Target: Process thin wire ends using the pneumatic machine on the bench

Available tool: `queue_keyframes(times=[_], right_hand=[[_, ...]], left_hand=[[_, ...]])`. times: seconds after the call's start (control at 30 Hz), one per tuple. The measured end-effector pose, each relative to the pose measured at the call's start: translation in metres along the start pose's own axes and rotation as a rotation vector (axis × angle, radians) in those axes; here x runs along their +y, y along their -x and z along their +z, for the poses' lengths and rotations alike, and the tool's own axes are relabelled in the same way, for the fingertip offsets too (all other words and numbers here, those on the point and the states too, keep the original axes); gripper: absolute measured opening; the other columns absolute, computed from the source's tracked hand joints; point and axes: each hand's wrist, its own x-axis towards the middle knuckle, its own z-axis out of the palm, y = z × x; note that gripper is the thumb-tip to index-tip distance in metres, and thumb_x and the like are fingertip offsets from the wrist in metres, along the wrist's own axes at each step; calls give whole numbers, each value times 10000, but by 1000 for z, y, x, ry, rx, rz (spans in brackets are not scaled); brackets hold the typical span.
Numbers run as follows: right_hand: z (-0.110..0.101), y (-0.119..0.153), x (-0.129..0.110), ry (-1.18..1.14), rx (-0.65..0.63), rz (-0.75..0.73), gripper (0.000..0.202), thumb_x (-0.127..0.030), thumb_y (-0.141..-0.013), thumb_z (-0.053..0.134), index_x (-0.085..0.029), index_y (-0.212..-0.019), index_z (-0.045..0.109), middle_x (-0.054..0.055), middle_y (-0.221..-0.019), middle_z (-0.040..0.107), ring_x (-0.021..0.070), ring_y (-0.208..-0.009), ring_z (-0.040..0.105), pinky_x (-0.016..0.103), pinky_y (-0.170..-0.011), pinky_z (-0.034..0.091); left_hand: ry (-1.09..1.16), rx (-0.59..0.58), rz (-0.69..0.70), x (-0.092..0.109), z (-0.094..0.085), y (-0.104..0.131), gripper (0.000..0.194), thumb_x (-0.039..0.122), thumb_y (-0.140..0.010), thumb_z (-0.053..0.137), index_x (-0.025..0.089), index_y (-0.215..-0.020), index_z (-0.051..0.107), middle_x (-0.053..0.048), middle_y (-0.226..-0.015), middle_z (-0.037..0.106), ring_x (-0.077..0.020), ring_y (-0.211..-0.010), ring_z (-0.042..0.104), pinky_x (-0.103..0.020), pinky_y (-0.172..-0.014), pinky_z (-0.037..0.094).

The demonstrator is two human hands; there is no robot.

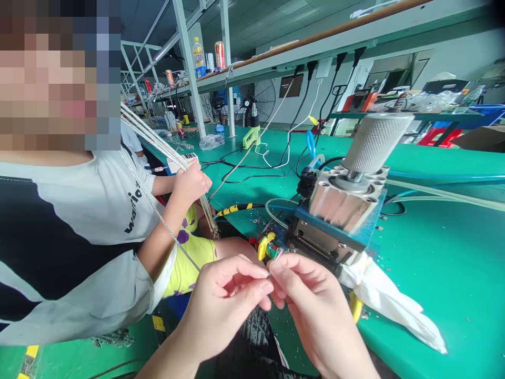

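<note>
My left hand (232, 297) and my right hand (305, 300) meet fingertip to fingertip above my lap, both closed in a pinch. A few thin wire ends (279, 253) stick up from between the thumb and forefinger of my right hand. What lies in the tips of my left hand is too small to make out. Just behind my hands, on the bench edge, stands a pneumatic press (339, 210) with a knurled metal cylinder (374, 139) on top. Yellow loops (265, 245) hang at its front, and white cloth (394, 305) is wrapped at its right.
Close on my left, another person's hand (191, 181) grips a bundle of silvery cables (158, 139). Hoses and black cords cross the green bench (442, 252). A green electric screwdriver (252, 131) stands further back. Above runs a shelf (315, 45) with cans and a bottle.
</note>
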Motion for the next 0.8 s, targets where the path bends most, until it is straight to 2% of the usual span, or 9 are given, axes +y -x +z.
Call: queue_keyframes(times=[0.07, 0.23, 0.4, 0.53, 0.6, 0.7, 0.8], right_hand=[[0, -1, 1, 61, 57, -53, 209, -358, -730, 759, -159, -704, 697, -15, -576, 578, 49, -517, 472, 166, -506, 410], [7, -1, 1, 110, 147, -191, 165, -347, -700, 775, -187, -691, 734, -22, -508, 533, 50, -476, 414, 176, -460, 341], [9, 2, 6, 69, 166, -122, 186, -363, -692, 782, -180, -692, 745, -25, -522, 516, 35, -501, 366, 169, -487, 330], [7, 4, 11, 36, 163, -133, 140, -351, -674, 799, -217, -696, 766, 0, -646, 627, 80, -655, 498, 204, -655, 442], [7, 5, 12, 30, 148, -142, 108, -342, -692, 790, -237, -714, 770, 1, -709, 664, 95, -733, 530, 217, -740, 455], [9, 6, 12, 25, 114, -131, 117, -340, -742, 753, -226, -716, 758, -6, -690, 644, 86, -711, 511, 205, -726, 444], [14, 8, 14, -39, 133, -112, 164, -352, -746, 748, -197, -695, 733, -6, -667, 606, 76, -662, 484, 190, -658, 441]], left_hand=[[-52, 5, -8, 0, 0, 1, 63, 224, -875, 636, 170, -843, 639, 34, -635, 603, -55, -583, 567, -151, -562, 475], [-195, 73, 87, 2, 3, 4, 128, 288, -911, 582, 179, -884, 645, 6, -762, 630, -76, -685, 566, -164, -636, 473], [-283, 119, 80, 1, 3, 6, 235, 355, -913, 569, 160, -808, 649, -8, -702, 599, -97, -643, 510, -196, -563, 416], [-211, 106, 44, -2, 1, 7, 267, 388, -905, 579, 159, -776, 625, 15, -656, 521, -79, -608, 439, -193, -543, 363], [-173, 104, 32, -2, 0, 7, 282, 395, -902, 585, 154, -758, 608, 32, -611, 453, -68, -572, 380, -189, -512, 318], [-139, 112, 27, -2, 0, 7, 297, 391, -903, 587, 149, -730, 601, 38, -586, 431, -61, -555, 357, -185, -502, 298], [-139, 120, 42, -2, 2, 7, 281, 372, -907, 586, 151, -737, 621, 24, -607, 507, -61, -555, 392, -181, -508, 320]])
